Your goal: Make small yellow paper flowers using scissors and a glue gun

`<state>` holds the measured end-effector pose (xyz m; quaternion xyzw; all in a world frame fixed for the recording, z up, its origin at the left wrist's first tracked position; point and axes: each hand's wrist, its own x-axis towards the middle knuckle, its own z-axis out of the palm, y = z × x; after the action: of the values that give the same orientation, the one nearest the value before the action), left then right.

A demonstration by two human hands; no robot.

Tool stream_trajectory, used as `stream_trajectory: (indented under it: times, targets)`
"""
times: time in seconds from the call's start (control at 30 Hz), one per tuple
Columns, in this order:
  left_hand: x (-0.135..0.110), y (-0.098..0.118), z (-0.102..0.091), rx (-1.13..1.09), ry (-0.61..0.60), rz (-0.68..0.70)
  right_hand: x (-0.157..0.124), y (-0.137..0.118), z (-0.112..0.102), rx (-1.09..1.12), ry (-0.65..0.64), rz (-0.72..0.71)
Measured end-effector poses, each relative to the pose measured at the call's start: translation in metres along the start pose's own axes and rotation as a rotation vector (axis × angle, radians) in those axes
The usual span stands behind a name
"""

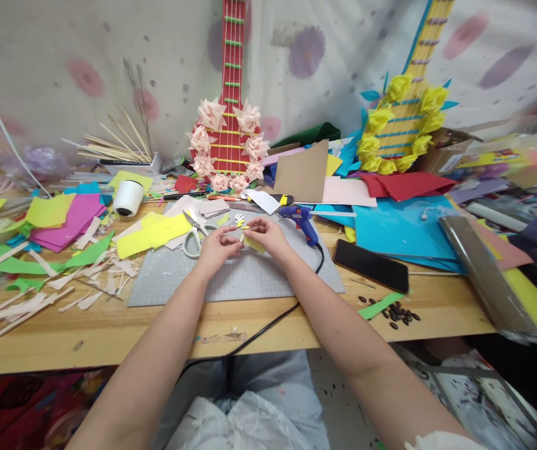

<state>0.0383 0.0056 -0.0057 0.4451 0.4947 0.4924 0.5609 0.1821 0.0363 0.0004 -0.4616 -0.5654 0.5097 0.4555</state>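
Over the grey cutting mat (169, 284), both my hands meet at a small yellow paper piece (255, 244). My right hand (268, 237) pinches it, with the paper hanging below the fingers. My left hand (219, 248) is closed beside it, fingertips at a small pale rolled bit; I cannot make out exactly what it grips. Scissors (193, 237) with light handles lie open just left of my left hand. A blue glue gun (302, 222) with a white glue stick lies right of my right hand. Small yellow and white bits (239, 220) lie behind my fingers.
A red paper guitar (233, 144) with pink flowers and a yellow one (397, 128) stand at the back. A black phone (371, 265) and dark beads (402, 314) lie right. Paper scraps (94, 284) cover the left. The glue gun's cord (268, 326) crosses the table's front edge.
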Motion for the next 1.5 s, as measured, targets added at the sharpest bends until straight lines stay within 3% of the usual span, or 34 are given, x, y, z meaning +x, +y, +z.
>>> stream_trajectory:
  times: [0.2, 0.43, 0.97, 1.2, 1.5]
  targets:
    - [-0.002, 0.008, -0.001, -0.049, -0.01, -0.041, -0.001, -0.001, -0.002, 0.062, -0.019, 0.031]
    - [-0.001, 0.011, -0.004, -0.162, 0.015, -0.144, -0.002, 0.0, -0.002, 0.135, -0.137, 0.011]
    - [-0.001, 0.01, -0.006, -0.137, -0.047, -0.149, -0.006, -0.005, 0.002, 0.162, -0.201, -0.035]
    - [0.001, 0.006, -0.002, -0.179, 0.064, -0.088, -0.002, -0.005, -0.001, 0.095, -0.089, -0.155]
    - [0.001, 0.008, 0.003, -0.254, 0.157, -0.05, -0.001, -0.002, 0.001, 0.129, -0.123, -0.17]
